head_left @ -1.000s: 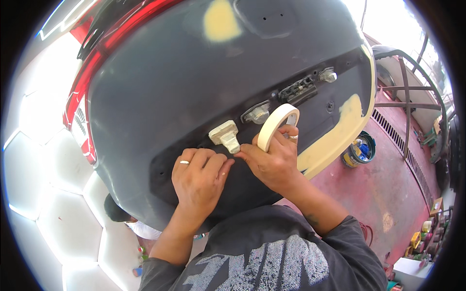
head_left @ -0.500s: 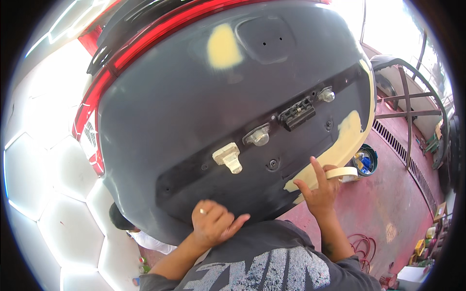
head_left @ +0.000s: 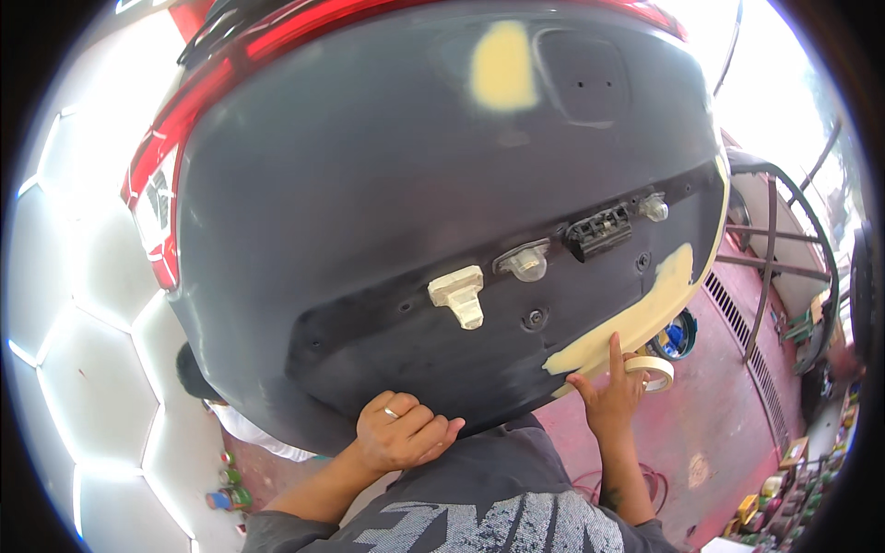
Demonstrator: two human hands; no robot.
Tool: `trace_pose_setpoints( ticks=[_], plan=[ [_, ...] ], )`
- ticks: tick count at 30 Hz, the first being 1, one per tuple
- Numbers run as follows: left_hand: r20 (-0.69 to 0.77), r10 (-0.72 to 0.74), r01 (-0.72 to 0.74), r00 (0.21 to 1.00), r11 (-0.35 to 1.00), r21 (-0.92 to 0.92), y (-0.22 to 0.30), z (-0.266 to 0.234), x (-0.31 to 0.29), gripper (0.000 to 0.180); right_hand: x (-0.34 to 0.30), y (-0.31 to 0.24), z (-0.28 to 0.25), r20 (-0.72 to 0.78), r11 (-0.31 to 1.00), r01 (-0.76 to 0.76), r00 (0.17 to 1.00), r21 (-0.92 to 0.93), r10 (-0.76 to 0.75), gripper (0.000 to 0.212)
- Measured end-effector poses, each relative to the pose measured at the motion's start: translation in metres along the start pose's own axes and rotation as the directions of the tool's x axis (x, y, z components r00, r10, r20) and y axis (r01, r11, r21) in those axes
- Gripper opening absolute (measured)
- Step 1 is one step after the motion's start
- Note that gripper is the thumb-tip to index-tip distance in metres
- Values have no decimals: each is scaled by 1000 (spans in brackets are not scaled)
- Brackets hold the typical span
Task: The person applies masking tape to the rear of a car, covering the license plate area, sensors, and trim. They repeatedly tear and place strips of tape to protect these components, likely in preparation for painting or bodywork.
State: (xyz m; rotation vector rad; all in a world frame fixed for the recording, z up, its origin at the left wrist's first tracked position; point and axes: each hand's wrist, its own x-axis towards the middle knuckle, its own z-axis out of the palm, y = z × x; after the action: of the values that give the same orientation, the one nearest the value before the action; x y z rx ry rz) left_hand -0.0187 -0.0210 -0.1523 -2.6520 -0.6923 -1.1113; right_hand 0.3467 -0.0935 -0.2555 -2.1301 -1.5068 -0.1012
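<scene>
A dark grey car tailgate [head_left: 369, 184] fills the middle of the view. My left hand [head_left: 406, 431], wearing a ring, is curled closed at its lower edge; whatever its fingers may hold is hidden. My right hand [head_left: 610, 401] has a roll of masking tape [head_left: 656, 371] hooked on its curled fingers. Its index finger points up at the pale yellow filler patch [head_left: 619, 334] along the lower right edge, and the thumb is spread. On the panel, masking tape wraps a fitting [head_left: 458, 293] beside a clear lamp [head_left: 526, 263] and a black latch [head_left: 597, 234].
A bucket [head_left: 677, 336] stands behind the tape roll. A floor grate [head_left: 747, 343] and a metal rack [head_left: 772, 240] lie to the right, with cluttered supplies [head_left: 793, 493] below. A person in white [head_left: 253, 429] is low at the left. A red hose [head_left: 645, 484] lies near my right forearm.
The view has shifted, so the tailgate's upper part sits further right. My left thumb has closed in toward the fingers. My right hand and the tape roll are lower in the picture.
</scene>
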Motion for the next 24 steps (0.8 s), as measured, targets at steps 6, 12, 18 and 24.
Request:
trace_pose_setpoints(
  ticks=[6, 12, 18, 24],
  plan=[
    [-2, -77, 77, 997, 994, 72, 2, 8, 3, 22, 7, 24, -5, 50, 993, 112, 993, -28, -111, 96],
    [7, -115, 111, 993, 972, 207, 3, 20, -10, 27, 38, 45, -38, 252, 954, 296, 921, 45, -297, 72],
    [87, -145, 111, 986, 945, 308, 7, 22, -8, 34, 53, 69, -34, 168, 876, 468, 860, 120, -482, 66],
    [1, -181, 163, 983, 889, 428, 10, 35, -10, 36, 71, 75, -51, 174, 838, 533, 820, 116, -545, 64]
  ],
)
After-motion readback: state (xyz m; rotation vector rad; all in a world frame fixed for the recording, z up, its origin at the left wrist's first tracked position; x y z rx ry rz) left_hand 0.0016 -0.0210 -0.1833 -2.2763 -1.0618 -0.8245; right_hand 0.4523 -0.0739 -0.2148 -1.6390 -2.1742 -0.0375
